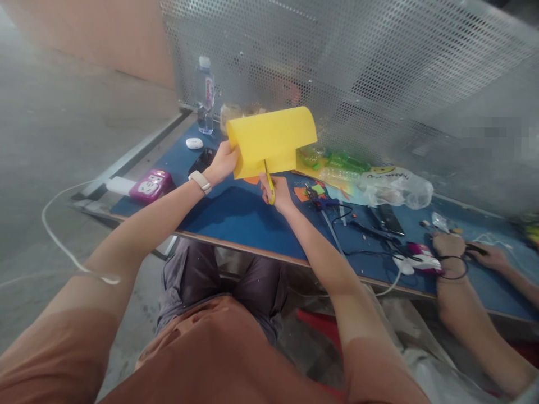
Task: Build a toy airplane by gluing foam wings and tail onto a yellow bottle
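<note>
Above the blue table (231,221), a curved yellow sheet (269,137) is held in the air, its left edge being pinched by the left hand (223,163), while yellow-handled scissors (272,193) are gripped by the curled fingers of the right hand (278,193), with the dark blade at the lower part of the sheet. Near the left hand are placed a black phone (202,161), a white oval object (194,143) and, farther back, a clear water bottle (206,95). To the right, plastic bottles (347,163) and a plastic bag (396,189) are laid, and beyond them another person's hand (450,245) is seen.
</note>
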`<state>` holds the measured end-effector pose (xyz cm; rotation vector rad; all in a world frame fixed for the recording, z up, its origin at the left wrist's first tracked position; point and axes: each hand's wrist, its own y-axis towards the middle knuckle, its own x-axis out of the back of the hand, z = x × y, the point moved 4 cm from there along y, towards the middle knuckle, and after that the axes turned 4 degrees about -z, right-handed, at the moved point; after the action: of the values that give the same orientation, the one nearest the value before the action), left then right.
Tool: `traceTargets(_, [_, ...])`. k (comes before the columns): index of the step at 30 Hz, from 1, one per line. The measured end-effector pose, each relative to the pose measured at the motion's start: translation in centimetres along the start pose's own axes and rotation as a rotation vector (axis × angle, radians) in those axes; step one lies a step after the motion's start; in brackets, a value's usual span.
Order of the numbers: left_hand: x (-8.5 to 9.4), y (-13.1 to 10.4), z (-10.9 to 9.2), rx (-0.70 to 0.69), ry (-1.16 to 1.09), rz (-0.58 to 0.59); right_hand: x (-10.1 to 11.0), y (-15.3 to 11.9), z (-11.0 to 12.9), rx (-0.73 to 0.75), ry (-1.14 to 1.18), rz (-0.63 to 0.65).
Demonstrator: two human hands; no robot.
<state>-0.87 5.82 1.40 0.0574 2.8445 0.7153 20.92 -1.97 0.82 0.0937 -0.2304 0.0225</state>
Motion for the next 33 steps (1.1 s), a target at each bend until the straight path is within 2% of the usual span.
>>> traceTargets(8, [0.6,0.1,1.4,0.053,0.069,-0.066,0.0,0.1,-0.4,-0.069,-0.008,0.015])
traceTargets(16, [0.0,-0.1,1.4,0.051,0.026,-0.026,0.1,0.4,-1.0,-0.047,0.018,0.03])
traceTargets(24, [0.5,0.2,1.9,0.047,0.076,-0.029,0.0,0.4,-0.6,-0.032,0.001,0.039])
traceTargets(29, [0.6,0.2,2.3,0.102,0.092,-0.016,-0.1,0.3,-0.6,-0.087,0.011,0.021])
traceTargets(33, [0.4,-0.2,1.8,0.103,0.074,0.02,-0.1,0.0,-0.1,-0.09,0.011,0.023])
